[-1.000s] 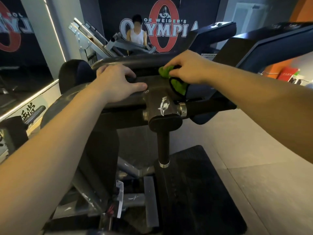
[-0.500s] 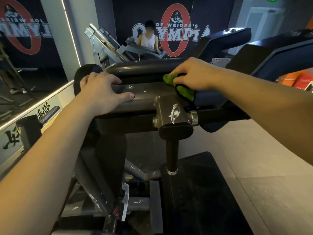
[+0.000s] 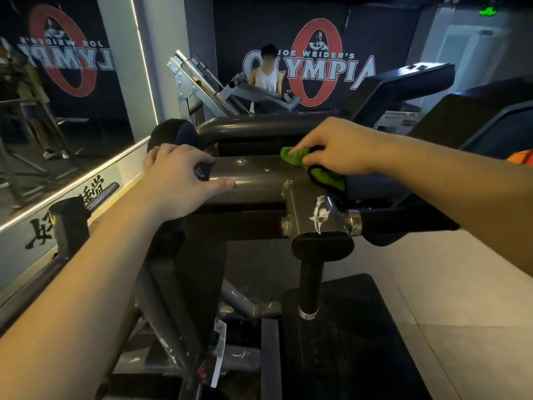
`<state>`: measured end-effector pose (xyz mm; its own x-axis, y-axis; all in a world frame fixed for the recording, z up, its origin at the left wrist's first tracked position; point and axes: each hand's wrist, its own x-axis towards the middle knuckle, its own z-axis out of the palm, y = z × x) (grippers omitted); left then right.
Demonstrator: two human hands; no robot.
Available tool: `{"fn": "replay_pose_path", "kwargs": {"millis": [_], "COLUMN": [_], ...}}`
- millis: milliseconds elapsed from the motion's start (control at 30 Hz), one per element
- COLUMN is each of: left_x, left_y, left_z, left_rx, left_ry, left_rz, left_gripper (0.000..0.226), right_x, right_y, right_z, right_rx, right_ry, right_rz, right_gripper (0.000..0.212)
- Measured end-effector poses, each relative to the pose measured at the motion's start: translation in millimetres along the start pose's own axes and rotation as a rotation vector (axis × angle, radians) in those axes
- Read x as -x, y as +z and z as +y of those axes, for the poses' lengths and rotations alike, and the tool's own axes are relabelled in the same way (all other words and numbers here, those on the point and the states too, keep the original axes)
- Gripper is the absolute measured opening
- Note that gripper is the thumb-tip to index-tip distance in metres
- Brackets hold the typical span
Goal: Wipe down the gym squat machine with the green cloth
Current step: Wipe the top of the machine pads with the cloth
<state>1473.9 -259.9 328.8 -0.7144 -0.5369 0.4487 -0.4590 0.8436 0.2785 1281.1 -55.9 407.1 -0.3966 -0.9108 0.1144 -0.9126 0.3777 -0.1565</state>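
Note:
The squat machine's dark grey cross beam [image 3: 253,180] runs across the middle of the view, with a worn bracket [image 3: 317,215] and a black handle [image 3: 310,281] hanging below it. My right hand [image 3: 337,147] holds the green cloth [image 3: 314,168] bunched against the top of the beam, right of centre. My left hand [image 3: 178,180] rests on the beam's left end beside a black pad [image 3: 173,134], fingers spread over the top and thumb along the front face.
A mirror [image 3: 57,96] lines the wall at left. A black floor mat [image 3: 360,336] lies under the handle, on grey floor tiles. Treadmill consoles [image 3: 476,116] stand at right. A person in a white top [image 3: 266,76] stands at another machine far behind.
The view has tilted upward and closer. My right hand with the cloth has slid slightly along the beam top. My left hand stays on the beam's left end.

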Motion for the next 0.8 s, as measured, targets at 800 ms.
{"fn": "replay_pose_path", "kwargs": {"millis": [800], "left_x": [24], "left_y": [-2], "left_z": [-39], "left_rx": [0.163], "left_ry": [-0.155], "left_rz": [0.076], "left_gripper": [0.065], "right_x": [-56], "right_y": [29], "right_z": [-73], "right_rx": [-0.053], "right_ry": [-0.109], "right_rz": [-0.005], "right_gripper": [0.028]}}
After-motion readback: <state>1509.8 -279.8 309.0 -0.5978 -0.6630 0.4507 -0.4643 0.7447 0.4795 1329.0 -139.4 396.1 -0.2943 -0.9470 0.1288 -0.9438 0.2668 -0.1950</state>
